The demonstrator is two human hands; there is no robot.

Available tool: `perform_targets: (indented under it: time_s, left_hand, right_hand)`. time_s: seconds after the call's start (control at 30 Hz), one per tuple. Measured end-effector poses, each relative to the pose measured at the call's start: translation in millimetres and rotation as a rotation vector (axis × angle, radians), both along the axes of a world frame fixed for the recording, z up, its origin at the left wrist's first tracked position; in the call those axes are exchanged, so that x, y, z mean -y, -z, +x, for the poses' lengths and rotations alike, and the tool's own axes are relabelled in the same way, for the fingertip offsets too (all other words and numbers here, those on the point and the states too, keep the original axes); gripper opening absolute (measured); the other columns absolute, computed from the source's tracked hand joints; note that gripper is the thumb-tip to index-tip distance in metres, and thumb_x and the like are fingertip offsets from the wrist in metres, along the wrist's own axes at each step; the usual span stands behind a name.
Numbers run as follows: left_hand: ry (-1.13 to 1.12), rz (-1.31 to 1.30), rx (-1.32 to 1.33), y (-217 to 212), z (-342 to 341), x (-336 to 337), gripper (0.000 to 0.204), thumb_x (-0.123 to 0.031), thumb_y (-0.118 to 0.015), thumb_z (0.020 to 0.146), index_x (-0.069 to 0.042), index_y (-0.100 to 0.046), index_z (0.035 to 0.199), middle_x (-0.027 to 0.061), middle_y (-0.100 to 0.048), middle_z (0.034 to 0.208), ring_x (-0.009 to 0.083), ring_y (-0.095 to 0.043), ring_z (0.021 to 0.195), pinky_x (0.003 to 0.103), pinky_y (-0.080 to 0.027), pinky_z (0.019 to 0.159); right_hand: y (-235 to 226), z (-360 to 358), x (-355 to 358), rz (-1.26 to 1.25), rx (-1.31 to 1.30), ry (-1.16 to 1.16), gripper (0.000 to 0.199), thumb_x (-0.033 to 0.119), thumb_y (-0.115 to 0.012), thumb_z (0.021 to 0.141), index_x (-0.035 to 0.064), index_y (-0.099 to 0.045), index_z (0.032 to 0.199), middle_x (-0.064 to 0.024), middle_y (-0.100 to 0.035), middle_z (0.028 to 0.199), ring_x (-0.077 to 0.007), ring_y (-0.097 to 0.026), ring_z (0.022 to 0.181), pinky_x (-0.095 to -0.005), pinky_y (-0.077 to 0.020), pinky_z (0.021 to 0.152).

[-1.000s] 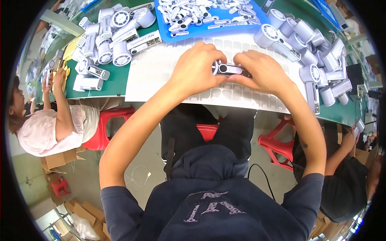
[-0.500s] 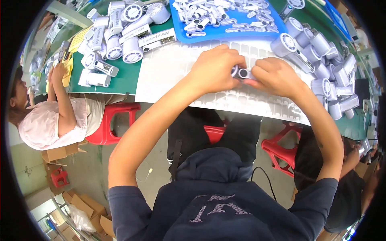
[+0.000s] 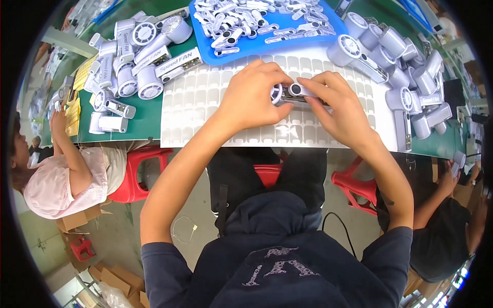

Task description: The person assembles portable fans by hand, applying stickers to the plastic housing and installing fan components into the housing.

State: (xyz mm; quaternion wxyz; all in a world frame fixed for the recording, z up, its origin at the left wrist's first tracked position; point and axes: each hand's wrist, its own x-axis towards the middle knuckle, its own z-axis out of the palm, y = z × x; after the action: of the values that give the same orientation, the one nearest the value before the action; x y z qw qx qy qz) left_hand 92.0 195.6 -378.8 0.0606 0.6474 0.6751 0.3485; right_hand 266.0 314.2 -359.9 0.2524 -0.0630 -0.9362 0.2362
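Note:
My left hand [image 3: 255, 96] is closed round a white handheld fan [image 3: 276, 94], its round grille showing between thumb and fingers. Over the fan's dark handle side sits a small white elongated part [image 3: 296, 89] with a black round end. My right hand [image 3: 335, 106] has thumb and forefinger on either side of this part, gripping it near its far end. Both hands are above a white sheet [image 3: 192, 115] with rows of pale rounded cells. The fan's rear is hidden by my left palm.
A blue tray [image 3: 209, 57] of similar small white parts lies beyond my hands. Piles of handheld fans [image 3: 150, 82] stand left and more fans [image 3: 394, 42] right, on a green tabletop [image 3: 167, 91]. A person [image 3: 67, 169] sits at left; another [image 3: 441, 226] works at right.
My right hand's fingers have loosened and spread, exposing more of the fan and small part. The view has shifted, so the tray and piles appear further left.

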Motion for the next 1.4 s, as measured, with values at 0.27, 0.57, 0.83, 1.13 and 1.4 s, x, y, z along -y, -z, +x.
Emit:
perform_targets:
  time_s: [0.27,0.57,0.83,1.13,1.4]
  left_hand:
    - [0.024,0.031,0.091,1.5,-0.9,1.0,0.032,-0.017,-0.076,0.062,-0.012,-0.063,0.09,0.0025,-0.064,0.084,0.0254,-0.058,0.082,0.037,-0.048,0.072]
    - [0.043,0.092,0.108,2.8,-0.9,2.3,0.031,-0.012,-0.078,0.062,-0.012,-0.06,0.088,0.0014,-0.064,0.083,0.025,-0.058,0.08,0.037,-0.048,0.07]
    - [0.041,0.074,0.107,3.3,0.1,2.6,0.032,-0.012,-0.079,0.062,-0.011,-0.06,0.087,0.001,-0.063,0.083,0.0247,-0.058,0.079,0.036,-0.048,0.07]
    - [0.022,0.017,0.072,0.3,3.2,2.8,0.033,-0.007,-0.083,0.062,-0.005,-0.064,0.089,0.0052,-0.066,0.09,0.0255,-0.06,0.085,0.034,-0.049,0.075]
    - [0.048,0.062,-0.026,0.6,4.2,4.9,0.034,-0.009,-0.083,0.063,-0.004,-0.065,0.092,0.0065,-0.068,0.094,0.0266,-0.061,0.089,0.034,-0.05,0.078]
  right_hand:
    - [-6.7,-3.3,2.7,-0.304,0.105,0.095,0.022,0.003,-0.07,0.078,0.0025,-0.071,0.1,-0.0087,-0.061,0.086,-0.0233,-0.06,0.075,-0.0329,-0.0485,0.067]
    - [-9.0,-3.5,6.8,-0.261,0.106,0.154,0.024,0.001,-0.07,0.076,0.0032,-0.072,0.099,-0.0091,-0.06,0.083,-0.0239,-0.06,0.073,-0.0323,-0.0473,0.065]
    - [-11.9,-6.0,2.1,-0.238,0.163,0.117,0.023,0.002,-0.071,0.076,0.0029,-0.072,0.098,-0.0096,-0.059,0.08,-0.0257,-0.059,0.071,-0.034,-0.0456,0.064]
    - [-11.9,-7.7,6.0,-0.06,0.121,0.152,0.017,0.003,-0.07,0.074,0.0027,-0.073,0.092,-0.0115,-0.061,0.075,-0.0304,-0.062,0.068,-0.0384,-0.0472,0.061]
    - [-15.5,-10.1,4.9,0.219,0.201,0.116,0.014,0.007,-0.07,0.073,0.0031,-0.073,0.086,-0.0125,-0.063,0.078,-0.0324,-0.063,0.076,-0.0395,-0.0495,0.066]
